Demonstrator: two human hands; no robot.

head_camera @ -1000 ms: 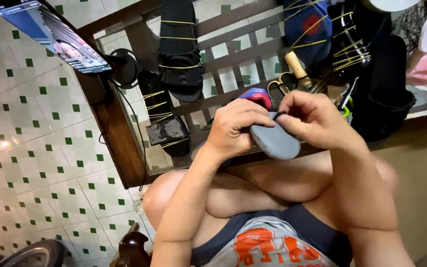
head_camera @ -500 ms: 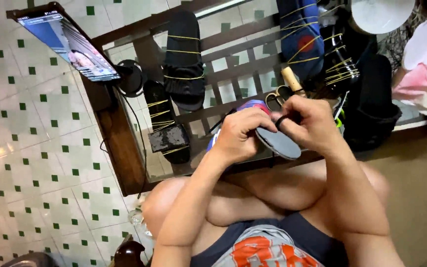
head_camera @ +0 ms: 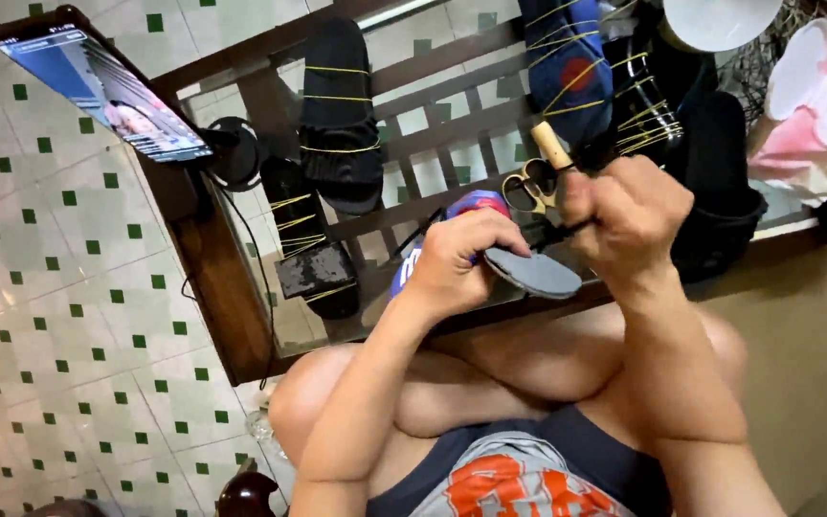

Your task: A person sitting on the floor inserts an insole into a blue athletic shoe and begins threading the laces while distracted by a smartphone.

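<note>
My left hand [head_camera: 459, 258] grips a blue and red shoe [head_camera: 476, 204] turned so its flat grey sole [head_camera: 538, 275] faces up, held over my crossed knees. Just right of the sole, my right hand [head_camera: 629, 215] is closed in a fist around a tool with a light wooden handle [head_camera: 551, 145] that sticks up from the fist. A thin black thread or shaft [head_camera: 576, 228] runs from that fist to the sole's edge. Behind the hands lie scissors with golden handles [head_camera: 526, 188].
A dark wooden slatted bench [head_camera: 212, 278] stands ahead, carrying black sandals bound with yellow bands [head_camera: 342, 134], a blue shoe with yellow bands [head_camera: 567, 67] and black boots [head_camera: 715, 191]. A lit phone [head_camera: 107, 91] is propped at the left. The floor [head_camera: 50, 316] is white with green squares.
My right hand has drawn away from the sole to the right and closed into a fist. The sole has tipped flatter, and both hands sit a little higher in view.
</note>
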